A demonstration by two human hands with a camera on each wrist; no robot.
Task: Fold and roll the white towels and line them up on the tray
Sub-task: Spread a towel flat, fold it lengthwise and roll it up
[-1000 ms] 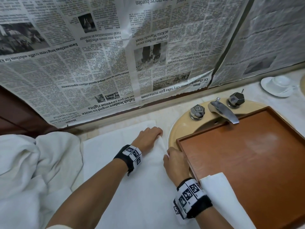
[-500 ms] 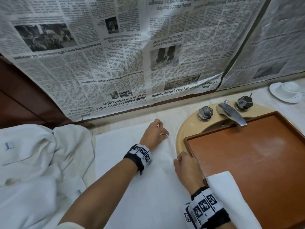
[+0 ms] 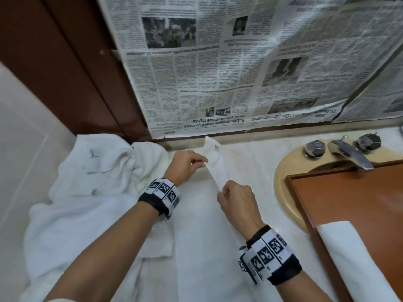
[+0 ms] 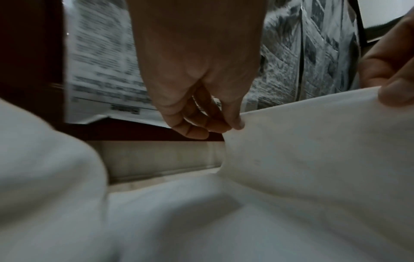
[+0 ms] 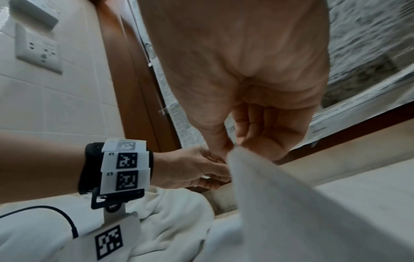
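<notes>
A white towel (image 3: pixel 202 236) lies spread on the counter, and its right edge is lifted and folding leftwards. My left hand (image 3: pixel 201 162) pinches the far end of that raised edge, seen in the left wrist view as thumb and fingers nipping the towel (image 4: pixel 313 150). My right hand (image 3: pixel 220 192) pinches the same edge nearer to me, where the towel (image 5: pixel 280 203) hangs from its fingertips. The brown wooden tray (image 3: pixel 359 205) sits across the sink at the right. Another white towel (image 3: pixel 349 258) lies over the tray's near left rim.
A heap of crumpled white towels (image 3: pixel 87 192) fills the counter at the left. The cream sink rim (image 3: pixel 281 192) with tap (image 3: pixel 351 152) and two knobs is behind the tray. Newspaper (image 3: pixel 239 73) covers the wall behind.
Both hands were pressing the towel's right edge flat beside the tray; now they pinch that edge and have lifted it up and leftwards. The view has swung to the left.
</notes>
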